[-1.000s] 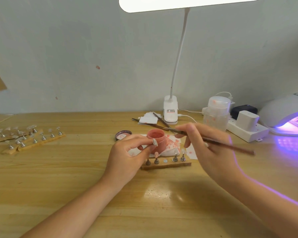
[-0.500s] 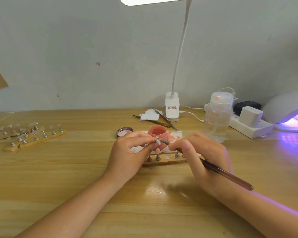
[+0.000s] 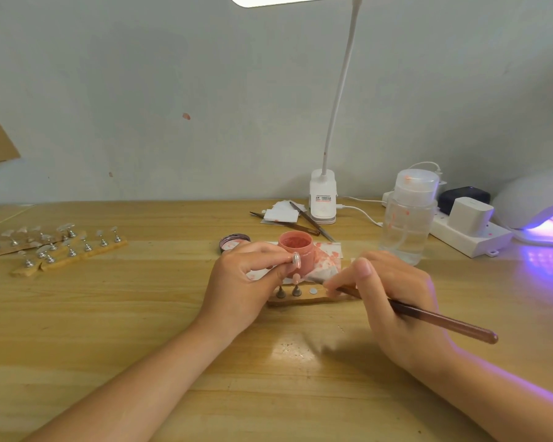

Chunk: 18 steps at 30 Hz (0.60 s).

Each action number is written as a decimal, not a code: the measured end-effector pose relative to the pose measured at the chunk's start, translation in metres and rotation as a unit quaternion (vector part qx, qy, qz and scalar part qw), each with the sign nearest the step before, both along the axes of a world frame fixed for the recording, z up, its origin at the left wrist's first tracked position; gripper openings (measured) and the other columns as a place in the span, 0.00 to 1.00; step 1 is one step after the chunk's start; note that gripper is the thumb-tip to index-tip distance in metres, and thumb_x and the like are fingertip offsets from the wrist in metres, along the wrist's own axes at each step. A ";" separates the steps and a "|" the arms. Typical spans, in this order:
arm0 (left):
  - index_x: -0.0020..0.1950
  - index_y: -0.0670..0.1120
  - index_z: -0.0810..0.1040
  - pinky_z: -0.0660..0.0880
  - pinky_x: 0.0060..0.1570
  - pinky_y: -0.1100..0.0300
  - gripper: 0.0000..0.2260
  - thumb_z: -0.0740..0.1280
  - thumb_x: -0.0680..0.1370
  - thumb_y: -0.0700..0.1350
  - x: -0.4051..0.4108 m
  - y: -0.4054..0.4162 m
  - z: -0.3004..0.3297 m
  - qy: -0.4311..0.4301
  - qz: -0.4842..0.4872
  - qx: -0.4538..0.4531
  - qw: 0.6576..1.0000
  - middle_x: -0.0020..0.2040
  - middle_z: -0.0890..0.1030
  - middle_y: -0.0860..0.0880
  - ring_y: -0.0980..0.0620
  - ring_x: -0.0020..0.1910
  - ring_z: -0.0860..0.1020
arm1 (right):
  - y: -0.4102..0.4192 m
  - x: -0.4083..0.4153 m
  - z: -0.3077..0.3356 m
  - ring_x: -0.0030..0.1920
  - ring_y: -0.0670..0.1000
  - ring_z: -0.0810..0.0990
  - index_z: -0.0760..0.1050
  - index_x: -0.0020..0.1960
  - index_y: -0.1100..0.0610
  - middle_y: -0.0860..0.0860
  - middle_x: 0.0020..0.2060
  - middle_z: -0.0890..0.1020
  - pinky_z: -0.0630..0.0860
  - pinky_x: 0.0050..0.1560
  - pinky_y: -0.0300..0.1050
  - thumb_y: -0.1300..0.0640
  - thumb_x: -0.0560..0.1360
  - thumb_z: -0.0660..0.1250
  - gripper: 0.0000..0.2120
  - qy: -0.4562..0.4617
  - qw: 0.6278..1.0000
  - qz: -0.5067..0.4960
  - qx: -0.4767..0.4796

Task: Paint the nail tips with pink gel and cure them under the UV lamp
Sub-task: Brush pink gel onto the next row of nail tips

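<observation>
My left hand pinches a small metal stand with a clear nail tip on it, held up in front of the open jar of pink gel. My right hand grips a brown brush, its bristle end hidden by my fingers, low over the wooden holder strip. Two stands and a bare round magnet sit on that strip. The UV lamp glows purple at the far right.
The jar lid lies left of the jar on a pink-stained paper. A clear pump bottle, power strip, desk lamp base and spare tools stand behind. More strips with nail tips lie at left.
My right hand has pulled the brush back from the nail tip and dropped to the right, down over the holder strip. My left hand still holds the tip by the jar.
</observation>
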<state>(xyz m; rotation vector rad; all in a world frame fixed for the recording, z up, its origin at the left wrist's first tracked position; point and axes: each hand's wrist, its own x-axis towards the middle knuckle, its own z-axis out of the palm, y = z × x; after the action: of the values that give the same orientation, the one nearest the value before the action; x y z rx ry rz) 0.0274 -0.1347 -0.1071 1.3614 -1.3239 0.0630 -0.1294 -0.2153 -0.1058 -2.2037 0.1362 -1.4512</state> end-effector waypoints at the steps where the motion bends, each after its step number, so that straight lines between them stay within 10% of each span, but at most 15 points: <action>1: 0.44 0.50 0.83 0.73 0.45 0.68 0.09 0.72 0.69 0.36 0.000 0.000 0.000 -0.006 0.001 0.000 1.000 0.38 0.82 0.58 0.59 0.42 0.78 | 0.000 0.000 0.002 0.36 0.39 0.75 0.81 0.39 0.57 0.38 0.35 0.77 0.70 0.39 0.34 0.49 0.80 0.52 0.24 0.000 1.000 -0.009 -0.006; 18: 0.44 0.44 0.83 0.73 0.45 0.70 0.10 0.71 0.69 0.31 0.003 -0.002 -0.002 -0.029 -0.006 -0.006 1.000 0.39 0.81 0.56 0.61 0.43 0.78 | 0.000 0.000 0.003 0.39 0.40 0.78 0.81 0.42 0.55 0.39 0.37 0.80 0.72 0.41 0.36 0.49 0.80 0.52 0.21 -0.001 1.000 -0.015 -0.019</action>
<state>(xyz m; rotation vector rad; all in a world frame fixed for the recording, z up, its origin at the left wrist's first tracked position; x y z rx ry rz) 0.0299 -0.1364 -0.1088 1.3499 -1.3783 0.1040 -0.1289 -0.2151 -0.1029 -2.2401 0.1432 -1.4827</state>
